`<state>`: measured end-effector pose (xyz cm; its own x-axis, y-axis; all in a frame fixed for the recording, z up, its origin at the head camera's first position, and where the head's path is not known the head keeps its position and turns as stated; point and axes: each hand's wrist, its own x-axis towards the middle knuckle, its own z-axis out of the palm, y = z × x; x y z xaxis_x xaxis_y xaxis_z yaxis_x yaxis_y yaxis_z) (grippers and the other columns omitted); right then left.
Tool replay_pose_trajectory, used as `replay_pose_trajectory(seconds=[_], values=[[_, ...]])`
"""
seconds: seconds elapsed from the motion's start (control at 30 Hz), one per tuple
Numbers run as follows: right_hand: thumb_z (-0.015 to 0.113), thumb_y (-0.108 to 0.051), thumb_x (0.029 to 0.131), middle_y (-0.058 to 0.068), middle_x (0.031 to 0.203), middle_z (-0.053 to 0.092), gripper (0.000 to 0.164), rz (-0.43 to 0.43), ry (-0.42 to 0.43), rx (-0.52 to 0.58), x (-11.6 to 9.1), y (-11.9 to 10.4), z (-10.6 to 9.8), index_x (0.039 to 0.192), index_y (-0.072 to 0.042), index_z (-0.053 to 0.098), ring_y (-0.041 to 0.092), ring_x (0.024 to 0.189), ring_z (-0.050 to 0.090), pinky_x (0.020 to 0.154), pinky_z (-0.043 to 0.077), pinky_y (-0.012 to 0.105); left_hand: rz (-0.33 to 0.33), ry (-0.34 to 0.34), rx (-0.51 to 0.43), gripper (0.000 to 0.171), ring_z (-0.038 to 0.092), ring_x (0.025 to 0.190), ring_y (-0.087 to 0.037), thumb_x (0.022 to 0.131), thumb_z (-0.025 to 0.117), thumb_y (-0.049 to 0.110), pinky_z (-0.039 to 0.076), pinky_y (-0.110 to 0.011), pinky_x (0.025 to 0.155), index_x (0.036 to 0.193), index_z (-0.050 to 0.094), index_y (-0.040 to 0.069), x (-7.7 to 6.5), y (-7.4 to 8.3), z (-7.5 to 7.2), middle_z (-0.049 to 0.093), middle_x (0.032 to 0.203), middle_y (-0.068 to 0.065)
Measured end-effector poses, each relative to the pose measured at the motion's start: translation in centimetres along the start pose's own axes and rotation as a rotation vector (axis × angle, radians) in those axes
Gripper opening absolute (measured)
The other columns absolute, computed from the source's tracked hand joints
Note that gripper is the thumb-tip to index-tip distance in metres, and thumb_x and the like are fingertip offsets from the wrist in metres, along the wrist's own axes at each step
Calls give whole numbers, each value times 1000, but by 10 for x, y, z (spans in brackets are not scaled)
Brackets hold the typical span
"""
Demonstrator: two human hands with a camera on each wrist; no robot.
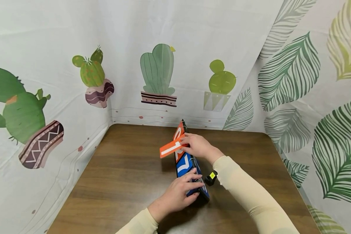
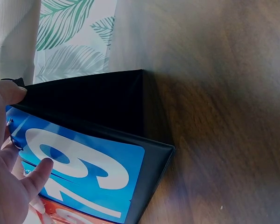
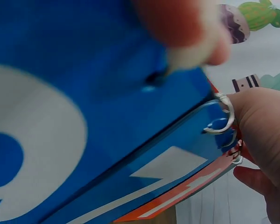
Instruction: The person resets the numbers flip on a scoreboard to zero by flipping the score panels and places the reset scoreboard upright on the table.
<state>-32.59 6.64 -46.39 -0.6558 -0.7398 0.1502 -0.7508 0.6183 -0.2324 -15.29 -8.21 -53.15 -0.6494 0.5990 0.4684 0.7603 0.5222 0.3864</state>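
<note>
A tabletop flip scoreboard [image 1: 183, 166] stands like a tent on the table, its black frame carrying ring-bound number cards in blue and orange. My right hand [image 1: 197, 145] pinches one orange card [image 1: 165, 150] marked with a white 1 and holds it swung out to the left of the ridge. At the near end, my left hand [image 1: 181, 191] straddles the ridge and holds the scoreboard. In the left wrist view a finger lies on a blue card [image 2: 112, 158] with a white numeral. Metal rings [image 3: 229, 114] show close to the right hand in the right wrist view.
The scoreboard stands on a brown wooden table [image 1: 120, 182]. A white cloth with printed cacti [image 1: 161, 70] hangs behind it, and a leaf-printed cloth [image 1: 292, 74] is on the right. A small black device with a yellow label [image 1: 212, 178] sits at the right wrist.
</note>
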Motion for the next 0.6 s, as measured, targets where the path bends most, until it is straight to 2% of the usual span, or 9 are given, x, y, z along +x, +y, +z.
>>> replay_pose_trajectory(seconds=[0.33, 0.6], values=[[73, -35, 96, 5, 140, 68, 30, 7, -60, -30, 1, 0, 1, 118, -15, 79, 33, 150, 44, 118, 43, 48, 18, 10, 12, 35, 50, 146, -32, 94, 75, 25, 50, -48, 111, 129, 73, 25, 0, -1, 2, 61, 145, 3], [70, -31, 98, 4, 141, 67, 20, 11, -83, -60, 3, 1, 1, 107, -18, 82, 33, 152, 41, 119, 43, 46, -3, 2, -6, 34, 47, 149, -29, 94, 75, 24, 49, -49, 112, 128, 73, 25, 0, -1, 2, 61, 145, 4]])
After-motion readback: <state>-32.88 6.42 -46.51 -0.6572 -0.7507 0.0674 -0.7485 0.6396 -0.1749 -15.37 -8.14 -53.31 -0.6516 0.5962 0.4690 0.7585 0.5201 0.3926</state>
